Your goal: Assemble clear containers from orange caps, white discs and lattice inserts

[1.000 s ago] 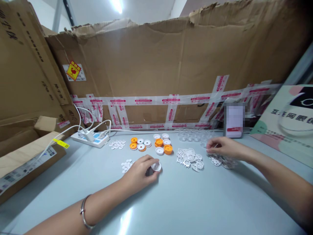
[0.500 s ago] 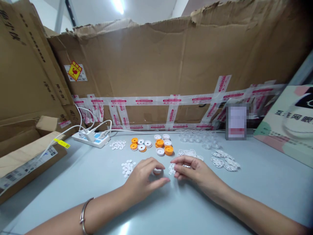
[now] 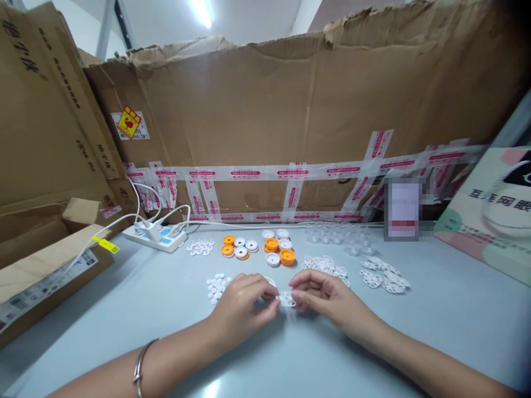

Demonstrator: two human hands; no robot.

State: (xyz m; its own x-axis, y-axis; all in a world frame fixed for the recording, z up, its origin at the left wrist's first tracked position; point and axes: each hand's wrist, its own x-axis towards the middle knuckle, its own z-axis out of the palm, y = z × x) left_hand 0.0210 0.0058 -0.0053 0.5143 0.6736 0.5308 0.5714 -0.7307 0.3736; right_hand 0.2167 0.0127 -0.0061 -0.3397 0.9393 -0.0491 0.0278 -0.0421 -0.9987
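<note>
Head view: both hands (image 3: 243,304) (image 3: 326,293) pinch a perforated white piece (image 3: 286,299).

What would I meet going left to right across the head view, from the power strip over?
Power strip → upper cluster of small white pieces → left hand → white openwork piece → right hand → pastel printed box.

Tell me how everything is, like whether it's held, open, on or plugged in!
White openwork piece: held between both hands.
Left hand: pinching its left end.
Right hand: pinching its right end.
Power strip: switched on or off, can't tell; plugs in it.
Cardboard box at left: open.
Large carton: taped, torn along the top.
Ceiling light: on.
Bracelet: worn.
</note>
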